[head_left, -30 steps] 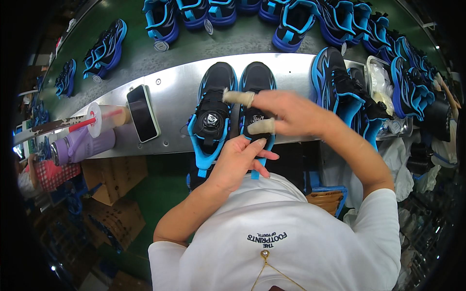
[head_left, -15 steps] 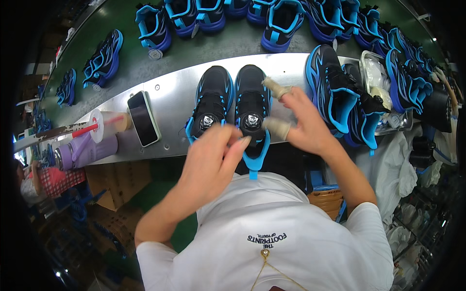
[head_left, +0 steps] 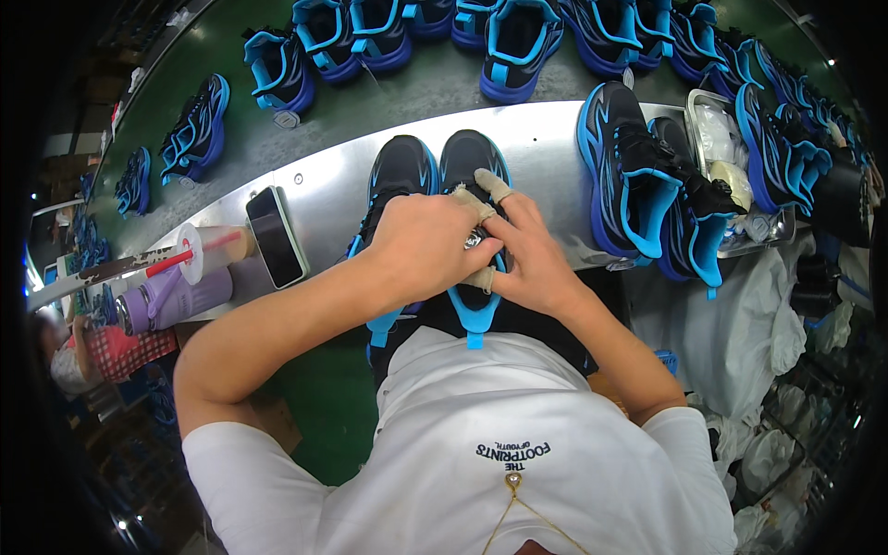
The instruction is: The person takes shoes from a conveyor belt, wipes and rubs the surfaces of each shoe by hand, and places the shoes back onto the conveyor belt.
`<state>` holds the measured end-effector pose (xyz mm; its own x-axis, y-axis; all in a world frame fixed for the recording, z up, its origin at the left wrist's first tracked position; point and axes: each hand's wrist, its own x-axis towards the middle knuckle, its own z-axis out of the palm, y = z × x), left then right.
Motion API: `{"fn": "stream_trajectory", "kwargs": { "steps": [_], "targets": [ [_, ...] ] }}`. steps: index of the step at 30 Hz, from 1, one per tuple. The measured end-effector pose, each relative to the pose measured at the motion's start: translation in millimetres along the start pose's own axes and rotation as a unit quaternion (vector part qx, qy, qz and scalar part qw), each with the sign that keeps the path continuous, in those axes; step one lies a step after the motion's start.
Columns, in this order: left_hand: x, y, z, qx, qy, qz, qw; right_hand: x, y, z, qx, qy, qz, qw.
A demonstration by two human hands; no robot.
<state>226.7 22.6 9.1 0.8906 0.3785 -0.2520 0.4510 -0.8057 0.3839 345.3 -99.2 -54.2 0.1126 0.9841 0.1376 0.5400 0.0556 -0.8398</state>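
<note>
Both hands are on the right shoe [head_left: 470,166] now, dead ahead on the steel bench [head_left: 541,139]. Left hand [head_left: 427,242] clamps over its top, right hand [head_left: 529,257] pinches the same spot with taped fingers [head_left: 492,185]. Its mate, the left shoe [head_left: 400,169], sits touching, just left. Phone [head_left: 276,237] lies farther left.

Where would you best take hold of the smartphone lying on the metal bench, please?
Judging by its pose, pinch the smartphone across its two long edges, coming straight down from above. It lies flat, screen up, with bare metal bench along its right edge; the cup sits close on its left, so approach from the right.
</note>
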Motion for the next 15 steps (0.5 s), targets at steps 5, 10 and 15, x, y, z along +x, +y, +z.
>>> {"fn": "stream_trajectory", "kwargs": {
  "steps": [5,10,15],
  "targets": [
    [-5,4,-5,-0.03,-0.052,-0.039,0.997,-4,4,3,0.0,-0.001,0.003,1.0],
    [-10,-16,-5,-0.059,0.004,0.14,0.988,-4,8,-2,0.015,-0.033,0.006,0.999],
    [-25,-14,2,-0.21,0.108,0.036,0.971,5,0,-6,0.025,-0.028,0.027,0.999]
  ]
}}
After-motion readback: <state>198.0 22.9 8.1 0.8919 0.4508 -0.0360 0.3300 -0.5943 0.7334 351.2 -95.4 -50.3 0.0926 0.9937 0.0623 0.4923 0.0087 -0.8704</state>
